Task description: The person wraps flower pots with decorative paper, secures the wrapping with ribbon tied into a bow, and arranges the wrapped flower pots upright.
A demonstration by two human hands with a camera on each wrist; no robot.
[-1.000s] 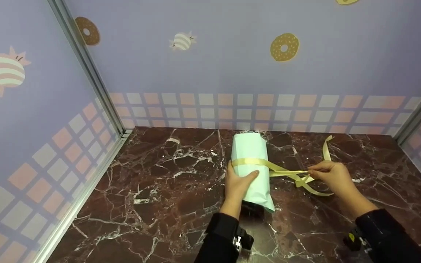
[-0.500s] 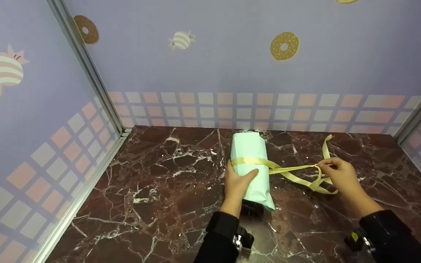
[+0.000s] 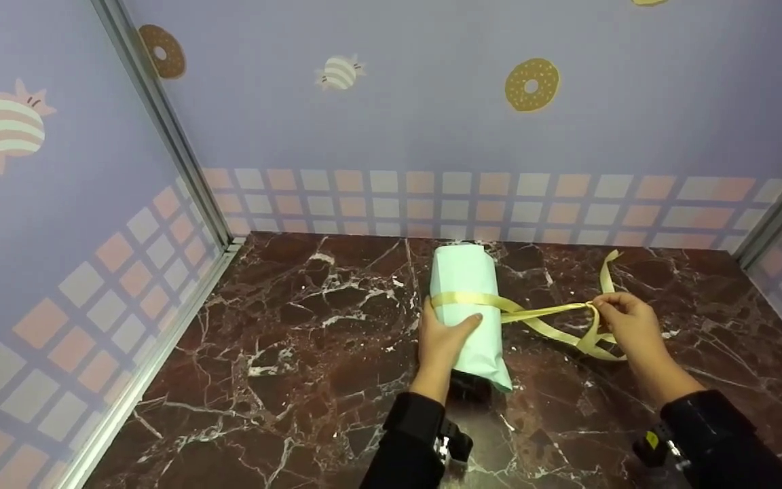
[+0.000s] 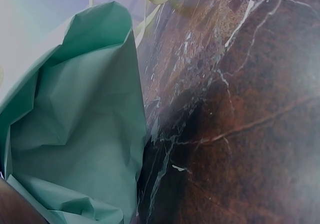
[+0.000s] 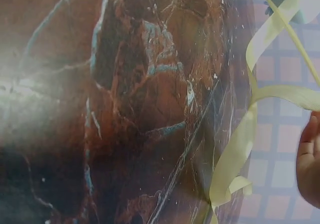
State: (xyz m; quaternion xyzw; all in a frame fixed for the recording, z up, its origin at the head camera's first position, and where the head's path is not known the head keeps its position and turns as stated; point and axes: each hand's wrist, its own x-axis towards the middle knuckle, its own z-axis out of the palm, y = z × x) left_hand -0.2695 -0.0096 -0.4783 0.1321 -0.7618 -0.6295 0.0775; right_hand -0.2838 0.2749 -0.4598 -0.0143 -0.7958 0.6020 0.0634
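Parcel (image 3: 485, 343), lower ctr of frame, is gripped by L hand (image 3: 442, 339); ribbon (image 3: 466, 298) round it is pinched by R hand (image 3: 632, 329), ctr-right. Prob. best pulled evenly, w/o twists, parcel steadied.

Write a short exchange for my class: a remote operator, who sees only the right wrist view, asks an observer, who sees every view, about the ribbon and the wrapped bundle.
Operator: I see yellow ribbon and part of the right grip. What is the left grip doing?
Observer: The head view shows it holding the mint-green bundle by its left side.
Operator: Does the yellow ribbon reach the bundle's top?
Observer: Yes, in the head view a flat band of it runs across the top.
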